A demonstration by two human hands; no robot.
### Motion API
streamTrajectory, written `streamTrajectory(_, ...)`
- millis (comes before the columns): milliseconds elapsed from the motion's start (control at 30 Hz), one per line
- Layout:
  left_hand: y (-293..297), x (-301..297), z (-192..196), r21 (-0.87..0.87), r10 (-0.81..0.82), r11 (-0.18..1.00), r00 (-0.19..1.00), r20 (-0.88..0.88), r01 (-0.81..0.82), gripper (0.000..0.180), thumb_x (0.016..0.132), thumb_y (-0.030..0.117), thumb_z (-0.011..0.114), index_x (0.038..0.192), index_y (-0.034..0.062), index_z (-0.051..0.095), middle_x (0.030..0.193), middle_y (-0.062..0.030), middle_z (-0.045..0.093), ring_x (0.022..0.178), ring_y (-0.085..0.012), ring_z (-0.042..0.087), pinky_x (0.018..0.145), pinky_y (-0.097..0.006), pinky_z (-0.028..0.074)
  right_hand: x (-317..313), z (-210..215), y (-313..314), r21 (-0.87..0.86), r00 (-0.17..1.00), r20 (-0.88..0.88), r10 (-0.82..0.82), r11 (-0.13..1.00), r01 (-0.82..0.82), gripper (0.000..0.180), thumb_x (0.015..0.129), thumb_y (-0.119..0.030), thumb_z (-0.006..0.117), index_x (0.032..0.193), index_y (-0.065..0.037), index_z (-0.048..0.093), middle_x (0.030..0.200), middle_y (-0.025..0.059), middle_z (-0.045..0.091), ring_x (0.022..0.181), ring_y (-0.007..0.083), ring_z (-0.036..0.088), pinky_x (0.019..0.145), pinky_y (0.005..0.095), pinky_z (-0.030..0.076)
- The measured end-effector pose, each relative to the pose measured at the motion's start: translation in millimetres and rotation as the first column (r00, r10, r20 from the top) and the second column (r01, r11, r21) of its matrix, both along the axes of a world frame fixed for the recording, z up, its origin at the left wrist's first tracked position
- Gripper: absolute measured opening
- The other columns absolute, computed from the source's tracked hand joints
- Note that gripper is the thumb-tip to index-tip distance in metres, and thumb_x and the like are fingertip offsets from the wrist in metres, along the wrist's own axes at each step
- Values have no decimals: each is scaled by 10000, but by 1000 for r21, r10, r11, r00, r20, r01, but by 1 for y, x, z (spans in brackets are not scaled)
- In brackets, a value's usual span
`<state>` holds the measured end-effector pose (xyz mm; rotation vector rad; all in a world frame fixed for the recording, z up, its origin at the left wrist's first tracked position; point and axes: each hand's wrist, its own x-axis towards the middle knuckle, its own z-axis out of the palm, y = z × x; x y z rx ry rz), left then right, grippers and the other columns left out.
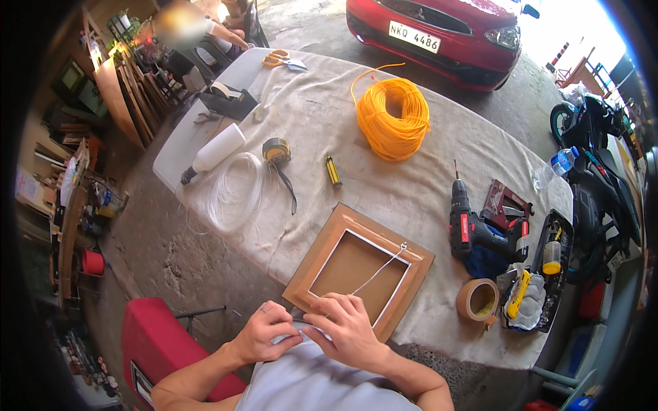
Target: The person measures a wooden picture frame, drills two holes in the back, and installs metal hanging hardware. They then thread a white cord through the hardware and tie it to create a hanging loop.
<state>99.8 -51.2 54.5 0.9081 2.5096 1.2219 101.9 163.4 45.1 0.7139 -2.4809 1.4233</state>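
Note:
A brown wooden picture frame [328, 251], with its back facing up, lies tilted at the table's near edge. From a small metal hook [404, 245] on its far right side, a white string [378, 268] runs slantwise to my right hand [348, 326]. That hand rests over the frame's near corner, its fingers curled, and the string disappears beneath them. Just left of it, my left hand [270, 333] is closed in a pinch close to the frame's edge and my shirt. What its fingertips hold is hidden. The fingertips of both hands nearly meet.
Cloth covers the table [315, 123]. Orange rope [392, 120], a clear line coil [236, 192], a tape measure [276, 151], a yellow cutter [333, 171] and scissors [284, 60] lie beyond. To the right are a drill [473, 226], a staple gun [506, 203], a tape roll [478, 300] and a tool tray [554, 240].

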Motion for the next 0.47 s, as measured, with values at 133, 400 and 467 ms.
streamTrajectory(133,5,2,5,-99,-46,995,959,-280,18,201,653,123,809,761,100,641,865,-33,513,831,-238,513,728,-373,442,2,-31,-2,-197,906,243,346,932,-303,77,864,-133,652,900,-72,622,983,60,591,885,211,562,843,386,381)
streamTrajectory(400,2,15,-18,245,187,910,859,476,-334,133,758,112,762,835,65,664,1148,-103,501,1057,-273,501,931,-360,400,4,-32,-9,-330,950,129,284,916,-229,135,839,-113,670,962,-96,613,1024,43,596,957,211,557,887,394,366)
streamTrajectory(467,-15,10,-19,226,24,893,545,838,-388,118,853,199,692,866,83,671,1346,-98,401,1174,-277,435,1006,-376,339,8,-35,-11,-296,961,75,267,926,-234,137,846,-127,661,973,-126,611,1051,36,591,967,200,553,902,421,357)
